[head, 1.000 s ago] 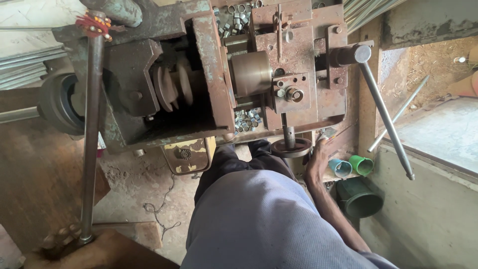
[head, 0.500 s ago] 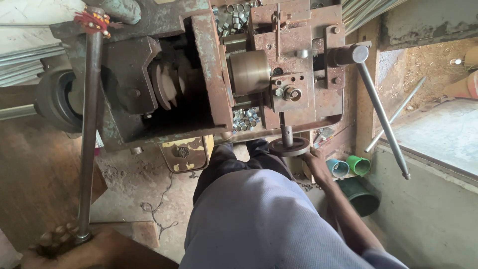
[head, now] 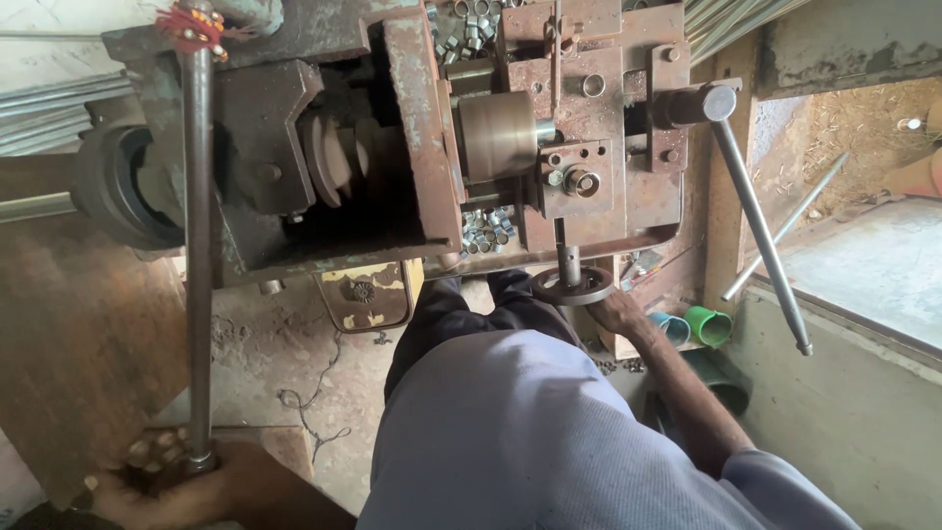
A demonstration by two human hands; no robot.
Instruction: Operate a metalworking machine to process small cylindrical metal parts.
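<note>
A rusty brown metal machine (head: 599,177) fills the upper middle, with a round brass-coloured drum (head: 496,132) at its centre. My right hand (head: 613,312) grips the small round handwheel (head: 574,287) at the machine's lower edge, under a short vertical shaft. My left hand (head: 162,481), at the bottom left, is closed around the lower end of a long vertical steel rod (head: 198,255) and also holds several small metal rings. A red tassel (head: 191,27) is tied at the rod's top.
A long lever bar (head: 760,231) slants down to the right from the machine. Small metal rings (head: 486,231) lie heaped on the machine. Green and blue cups (head: 706,324) stand by a wall at the right. A dark wheel (head: 123,191) sits at the left.
My right hand has moved up from beside the handwheel onto its rim. The view has shifted slightly; my left hand stays on the rod.
</note>
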